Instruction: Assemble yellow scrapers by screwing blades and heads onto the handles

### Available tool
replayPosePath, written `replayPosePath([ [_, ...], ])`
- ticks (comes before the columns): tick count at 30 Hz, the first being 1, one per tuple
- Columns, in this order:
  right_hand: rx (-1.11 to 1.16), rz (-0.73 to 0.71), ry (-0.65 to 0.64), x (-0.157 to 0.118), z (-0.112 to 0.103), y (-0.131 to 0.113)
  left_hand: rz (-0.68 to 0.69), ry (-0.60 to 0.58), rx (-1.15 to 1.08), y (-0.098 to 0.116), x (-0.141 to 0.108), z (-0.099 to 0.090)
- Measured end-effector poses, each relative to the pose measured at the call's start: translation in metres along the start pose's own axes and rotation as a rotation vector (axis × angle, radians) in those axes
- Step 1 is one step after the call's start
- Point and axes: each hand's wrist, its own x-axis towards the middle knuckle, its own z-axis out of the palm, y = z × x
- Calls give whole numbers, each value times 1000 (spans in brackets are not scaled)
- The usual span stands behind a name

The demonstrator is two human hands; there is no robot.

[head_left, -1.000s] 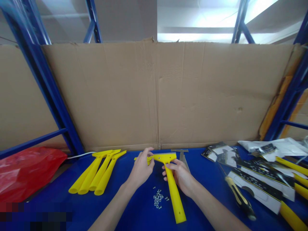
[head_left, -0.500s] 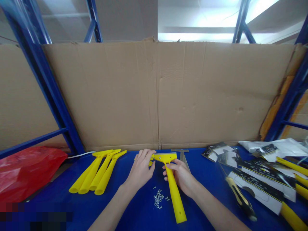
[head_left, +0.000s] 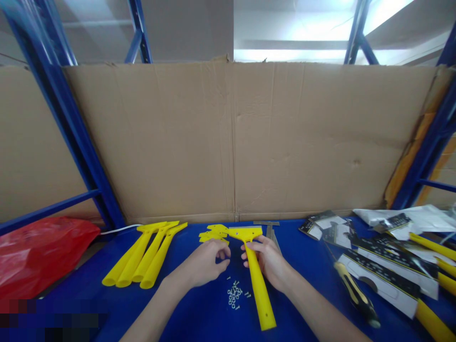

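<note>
My right hand (head_left: 269, 261) is closed around the neck of a yellow scraper (head_left: 259, 289), its wide head pointing away from me and its handle toward me. A blade lies along the head's far edge. My left hand (head_left: 208, 262) is empty above the table, fingers curled and thumb apart from them. Just beyond it lie several flat yellow plates (head_left: 214, 232), one touching or nearly touching the scraper head. Small screws and nuts (head_left: 233, 295) lie in a loose pile between my hands. Metal blades (head_left: 271, 232) rest behind my right hand.
Several yellow scraper handles (head_left: 153, 256) lie side by side at the left, near a red plastic bag (head_left: 46, 256). At the right are a screwdriver (head_left: 356, 294) and packaged scrapers with black-and-white cards (head_left: 381, 280). A cardboard wall (head_left: 235, 142) closes off the blue table's (head_left: 295, 304) back.
My left hand has come off the scraper head and drawn back toward me, uncovering the yellow plates. The right hand and the scraper stay in place.
</note>
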Motion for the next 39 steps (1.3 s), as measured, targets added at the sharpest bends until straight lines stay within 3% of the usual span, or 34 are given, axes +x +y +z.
replayPosePath([
  [5,16,-14,-15,1,-1,2,1,-172,-110,2,-5,-3],
  [14,2,-10,6,1,0,1,-2,-190,-53,5,-5,2],
  [16,6,-8,4,0,0,1,7,-121,-16,5,-3,4],
  [21,26,-4,-12,0,0,1,127,285,256,0,4,9],
  [23,30,-4,-19,0,0,2,152,376,362,-3,6,11],
  [29,23,10,-40,-2,1,2,190,448,523,-5,10,16],
  [39,10,40,-110,-3,2,1,287,439,672,-3,12,22],
])
